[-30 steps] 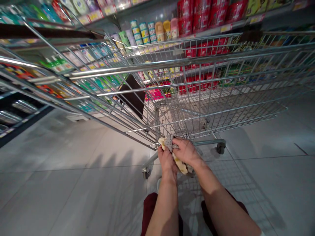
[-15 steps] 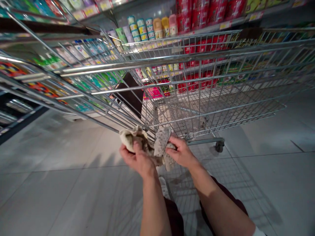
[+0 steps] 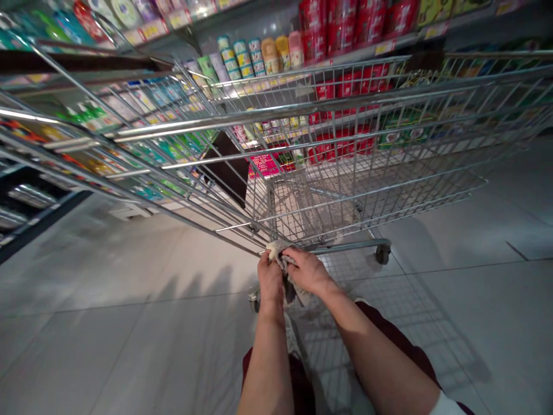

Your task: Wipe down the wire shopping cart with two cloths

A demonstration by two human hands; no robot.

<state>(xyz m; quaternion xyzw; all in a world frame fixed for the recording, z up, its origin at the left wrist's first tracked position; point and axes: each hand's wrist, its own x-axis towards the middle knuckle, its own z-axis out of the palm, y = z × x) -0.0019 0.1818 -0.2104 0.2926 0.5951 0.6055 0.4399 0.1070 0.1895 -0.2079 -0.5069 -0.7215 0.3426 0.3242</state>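
Observation:
A crumpled, light patterned cloth [image 3: 279, 249] is bunched between my two hands at the lower rear corner of the metal shopping cart [image 3: 242, 155]. My left hand [image 3: 271, 282] grips the cloth's left side, fingers curled. On the other side my right hand [image 3: 307, 271] is closed on it with thumb and fingers. The cloth seems to lie against a low bar of the cart, though the hands partly hide the contact. Part of the fabric hangs down between my wrists.
Shelves of bottles and red containers [image 3: 341, 29] stand behind the cart. A cart wheel [image 3: 382, 254] rests on the tiled floor [image 3: 86, 346] at the right. My shoe [image 3: 291, 337] is below my hands. Another shelf edge [image 3: 43, 213] juts in at the left.
My hands have come closer together, the left one moving right. The cloth, spread between them before, is now bunched up at the cart's low bar.

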